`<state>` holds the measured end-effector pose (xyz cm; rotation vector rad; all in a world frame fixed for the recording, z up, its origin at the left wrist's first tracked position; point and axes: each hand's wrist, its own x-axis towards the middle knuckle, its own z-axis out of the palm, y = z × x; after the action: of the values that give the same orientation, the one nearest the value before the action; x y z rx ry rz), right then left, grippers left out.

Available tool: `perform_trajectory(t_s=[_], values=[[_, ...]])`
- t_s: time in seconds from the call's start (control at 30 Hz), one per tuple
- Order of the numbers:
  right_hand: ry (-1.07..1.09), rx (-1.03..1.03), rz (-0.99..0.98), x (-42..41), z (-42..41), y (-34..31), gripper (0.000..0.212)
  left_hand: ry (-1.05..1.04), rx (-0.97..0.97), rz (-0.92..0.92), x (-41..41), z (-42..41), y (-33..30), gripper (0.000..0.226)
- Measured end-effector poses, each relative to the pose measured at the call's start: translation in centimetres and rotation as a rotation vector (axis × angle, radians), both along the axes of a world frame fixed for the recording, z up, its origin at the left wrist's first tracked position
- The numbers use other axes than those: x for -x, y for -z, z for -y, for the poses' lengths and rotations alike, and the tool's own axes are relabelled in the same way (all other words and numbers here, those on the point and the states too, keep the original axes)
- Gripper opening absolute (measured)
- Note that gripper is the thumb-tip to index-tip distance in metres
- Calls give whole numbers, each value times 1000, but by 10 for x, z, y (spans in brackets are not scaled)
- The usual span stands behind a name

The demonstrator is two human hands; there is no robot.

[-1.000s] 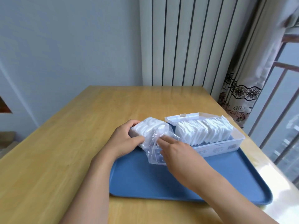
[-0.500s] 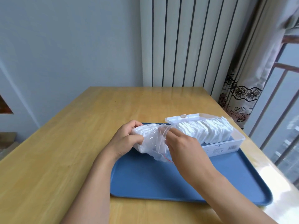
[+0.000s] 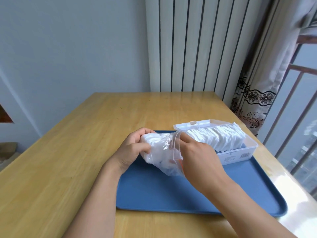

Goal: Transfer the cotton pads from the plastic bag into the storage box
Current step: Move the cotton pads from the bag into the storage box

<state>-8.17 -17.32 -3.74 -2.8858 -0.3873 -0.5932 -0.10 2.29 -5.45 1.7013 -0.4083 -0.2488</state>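
Left hand [image 3: 135, 150]: wraps the left end of the bag [image 3: 163, 152], fingers [image 3: 145, 149] curled shut on the plastic and the pads inside it.
Right hand [image 3: 197, 155]: sits at the bag's open right end, back of the hand toward the camera; fingers reach into or pinch the mouth, and which of the two cannot be told because the hand hides them.
Bag: clear plastic, crumpled, held just above the left part of the tray [image 3: 171, 191], lying roughly left to right; its zip edge stands up at the right hand, with a red strip showing low by the wrist.
Pads in bag [image 3: 154, 140]: a white stack, visible through the plastic, bunched at the left end under the left hand.
Box [image 3: 240, 154]: translucent white, on the far right part of the tray, just right of the right hand; its lid [image 3: 193, 124] is hinged open toward the far side.
Pads in box [image 3: 217, 137]: a white row standing on edge, filling much of the box and rising above its rim.
Tray: blue, flat on the bench [image 3: 68, 160], near its right edge.
Bench: pale wood, running to a wall on the far side, with a patterned curtain [image 3: 253, 100] at far right.
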Motion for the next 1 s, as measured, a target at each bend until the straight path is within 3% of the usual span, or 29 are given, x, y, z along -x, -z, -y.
perform_trajectory(t_s=[0.13,0.27,0.4,0.53,0.63,0.8,0.9,1.0], values=[[-33,-28,55,-3,5,7,16,73,-16,0,-1,-1,2,66],[-112,-82,86,0,6,7,22,-123,-26,75,-3,5,3,42],[-206,-268,109,2,10,-1,27,-257,78,86,-7,1,1,43],[-231,-560,128,1,19,-9,29,-311,87,104,-9,3,4,47],[-257,-830,153,-2,30,-19,29,-369,-20,128,-11,2,10,53],[-330,-1378,-132,-5,37,-24,39,-394,-182,355,-2,8,3,77],[-360,-1560,-291,-4,30,-22,36,-486,21,652,17,21,-18,68],[-397,-1515,-338,-1,21,-20,37,-342,270,653,43,51,-31,61]])
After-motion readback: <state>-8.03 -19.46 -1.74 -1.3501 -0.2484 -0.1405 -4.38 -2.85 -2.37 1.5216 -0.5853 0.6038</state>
